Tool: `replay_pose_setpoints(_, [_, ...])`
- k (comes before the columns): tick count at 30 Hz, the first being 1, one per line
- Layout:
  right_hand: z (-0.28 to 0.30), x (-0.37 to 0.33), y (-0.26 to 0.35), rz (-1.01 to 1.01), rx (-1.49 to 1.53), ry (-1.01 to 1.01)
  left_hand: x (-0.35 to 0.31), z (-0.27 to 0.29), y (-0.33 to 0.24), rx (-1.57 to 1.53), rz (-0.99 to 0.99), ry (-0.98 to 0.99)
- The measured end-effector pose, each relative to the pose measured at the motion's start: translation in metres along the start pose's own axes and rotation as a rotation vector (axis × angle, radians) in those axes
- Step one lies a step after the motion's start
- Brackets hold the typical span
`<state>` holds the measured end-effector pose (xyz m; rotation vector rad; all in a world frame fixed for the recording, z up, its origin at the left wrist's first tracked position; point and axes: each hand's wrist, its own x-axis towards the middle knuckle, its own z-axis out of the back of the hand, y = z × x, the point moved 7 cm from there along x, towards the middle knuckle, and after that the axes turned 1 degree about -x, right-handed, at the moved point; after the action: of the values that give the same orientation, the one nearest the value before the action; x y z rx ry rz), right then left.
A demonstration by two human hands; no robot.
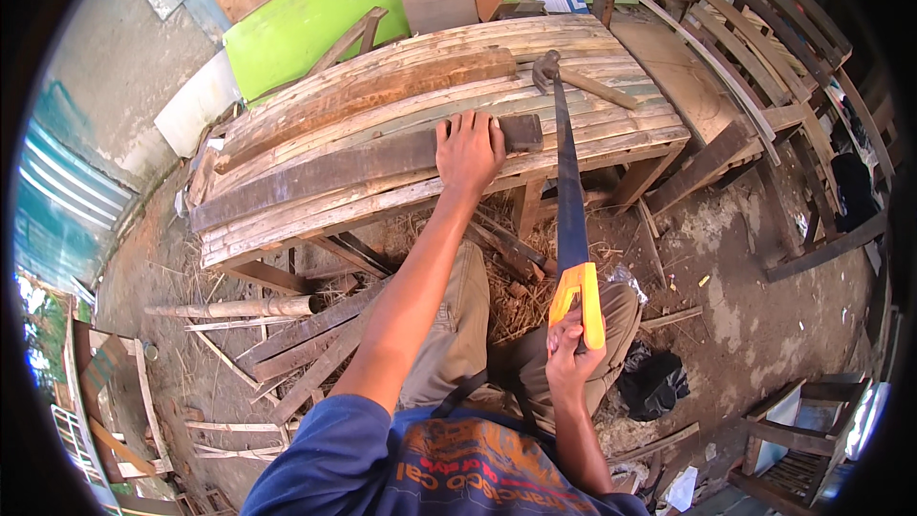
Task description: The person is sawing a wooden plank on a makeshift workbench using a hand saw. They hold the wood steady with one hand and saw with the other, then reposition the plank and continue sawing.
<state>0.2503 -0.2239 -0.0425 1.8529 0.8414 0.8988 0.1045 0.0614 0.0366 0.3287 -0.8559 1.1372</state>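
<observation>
A dark wooden beam (325, 172) lies lengthwise on a bench of wooden slats (621, 53). My left hand (470, 151) is closed over the top of this beam near its right end, fingers bent over the far edge. In my right hand (571, 349) is a handsaw (570, 191), gripped by its yellow handle. Its long dark blade points away from me, just right of the beam's end; I cannot tell whether they touch. A claw hammer (594, 86) rests on the bench beyond the blade. Behind the beam lies a second, browner plank (373, 96).
Wood offcuts (306, 344) and a bamboo pole (234, 308) lie on the dirt floor at left. A black plastic bag (652, 382) sits right of my knee. Wooden frames (764, 48) stand at far right. Green panels (325, 24) lean behind the bench.
</observation>
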Motion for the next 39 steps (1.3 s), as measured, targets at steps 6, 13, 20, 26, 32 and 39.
replay_pose_setpoints(6, [0.01,-0.005,-0.006,0.098,-0.109,0.021,-0.003,0.007,-0.004,0.012,0.0,-0.02])
replay_pose_setpoints(13, [-0.011,0.007,-0.011,0.048,-0.285,0.019,0.005,-0.002,0.002,0.018,0.04,0.071])
replay_pose_setpoints(20, [-0.036,0.022,0.044,-0.05,-0.432,0.063,0.012,-0.024,0.017,0.027,0.115,0.255])
replay_pose_setpoints(26, [-0.052,0.035,0.079,-0.226,-0.424,0.123,0.006,-0.011,0.008,-0.063,-0.076,0.411])
replay_pose_setpoints(32, [-0.068,0.039,0.091,-0.203,-0.546,0.164,0.004,-0.013,0.013,-0.061,-0.124,0.531])
replay_pose_setpoints(39, [-0.082,0.059,0.085,-0.116,-0.603,0.128,0.005,-0.015,0.01,-0.112,-0.098,0.492])
